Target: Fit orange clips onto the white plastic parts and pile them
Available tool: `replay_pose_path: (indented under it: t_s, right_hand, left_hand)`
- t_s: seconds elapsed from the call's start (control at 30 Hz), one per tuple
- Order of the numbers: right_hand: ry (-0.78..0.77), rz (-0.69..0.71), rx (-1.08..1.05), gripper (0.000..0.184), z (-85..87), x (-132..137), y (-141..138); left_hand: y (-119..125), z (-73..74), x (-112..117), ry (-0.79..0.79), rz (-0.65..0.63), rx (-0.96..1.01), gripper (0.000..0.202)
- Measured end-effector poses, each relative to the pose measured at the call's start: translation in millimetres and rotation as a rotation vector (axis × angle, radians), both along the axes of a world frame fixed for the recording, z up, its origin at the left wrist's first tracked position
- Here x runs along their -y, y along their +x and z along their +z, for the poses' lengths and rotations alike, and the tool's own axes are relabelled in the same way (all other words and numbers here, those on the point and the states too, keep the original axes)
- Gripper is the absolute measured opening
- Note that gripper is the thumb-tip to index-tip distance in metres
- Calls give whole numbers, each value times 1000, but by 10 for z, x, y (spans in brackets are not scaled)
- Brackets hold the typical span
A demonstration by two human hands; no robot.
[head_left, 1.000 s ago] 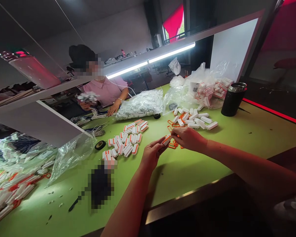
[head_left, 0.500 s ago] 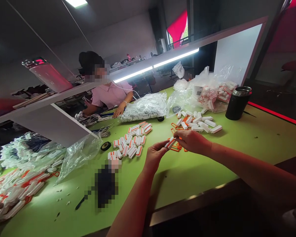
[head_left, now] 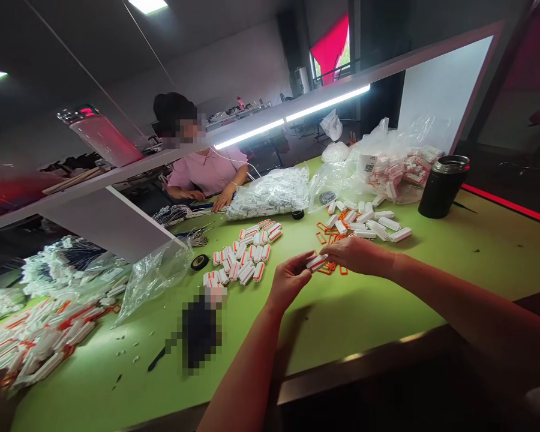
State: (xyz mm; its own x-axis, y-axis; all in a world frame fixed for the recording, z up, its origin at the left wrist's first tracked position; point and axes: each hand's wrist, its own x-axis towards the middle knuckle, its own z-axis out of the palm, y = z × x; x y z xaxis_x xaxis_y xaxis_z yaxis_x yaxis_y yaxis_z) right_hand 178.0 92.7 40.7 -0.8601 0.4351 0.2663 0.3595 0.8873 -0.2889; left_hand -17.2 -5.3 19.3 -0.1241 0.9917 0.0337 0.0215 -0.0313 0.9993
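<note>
A small white plastic housing with an orange strip (head_left: 315, 263) is held above the green table, between my two hands. My left hand (head_left: 291, 281) is closed, its thumb and fingers gripping the housing's left end. At the other end, the fingertips of my right hand (head_left: 362, 256) pinch the piece; part of it is hidden by them. Loose orange rectangular rings (head_left: 321, 238) lie beneath and behind my right hand. Just beyond are plain white housings (head_left: 378, 230) in a loose pile. To the left of my left hand lies a group of white housings with orange strips (head_left: 245, 257).
A black bottle (head_left: 443, 187) stands at right, near filled plastic bags (head_left: 396, 171). Another full clear bag (head_left: 270, 195) lies mid-table. Black tape (head_left: 200, 262) and a heap of orange-and-white pieces (head_left: 40, 342) are leftward. A co-worker (head_left: 211, 171) sits opposite under a lit shelf.
The view has shifted slightly, moving the scene rightward. The housing in my hands has turned to lie flatter. Across the table, the co-worker's hand has moved closer to the other one.
</note>
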Motion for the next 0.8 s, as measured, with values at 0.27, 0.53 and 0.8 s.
replay_pose_path:
  t_s: [0.27,0.53,0.8]
  right_hand:
    - [114,-18,211,17,74,127,-28]
    - [-43,-77,-128,24,-48,112,-83]
    - [-730,-64,-515,34,-216,40,-173]
  left_hand:
    - [9,47,28,-45,-51,-21,57]
    - [-39,-23,-47,-132,74,283,52]
    - [-42,-49,-84,-221,98,559,52]
